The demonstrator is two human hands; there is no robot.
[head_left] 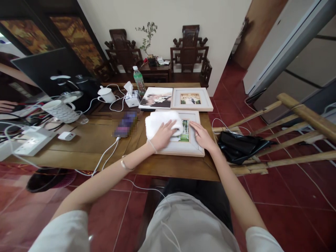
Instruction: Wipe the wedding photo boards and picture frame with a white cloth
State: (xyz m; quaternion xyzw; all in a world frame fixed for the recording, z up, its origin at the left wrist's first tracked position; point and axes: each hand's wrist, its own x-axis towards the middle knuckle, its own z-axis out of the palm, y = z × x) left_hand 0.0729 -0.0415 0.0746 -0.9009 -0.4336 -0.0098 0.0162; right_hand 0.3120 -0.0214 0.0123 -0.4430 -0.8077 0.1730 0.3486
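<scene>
A white picture frame (197, 148) with a green outdoor photo lies flat near the table's front edge. Over its left part is a folded, fluffy white cloth (154, 123). My left hand (164, 135) holds this cloth against the frame, its fingers bent over the fabric; part of the photo is hidden beneath. On the frame's right border rests my right hand (201, 135), fingers stretched out and touching the inner edge, with nothing held. Directly behind are a second white frame (207, 100) with a photo and a photo panel (153, 91), side by side.
A charging phone (125, 124) lies left of the cloth. Behind stand a tissue box (132, 99), a green-labelled bottle (139, 81) and a lidded white cup (106, 94). Further left are a patterned mug (61, 111), power strip (34, 141) and laptop (49, 70). Another person's hand (7, 106) shows far left.
</scene>
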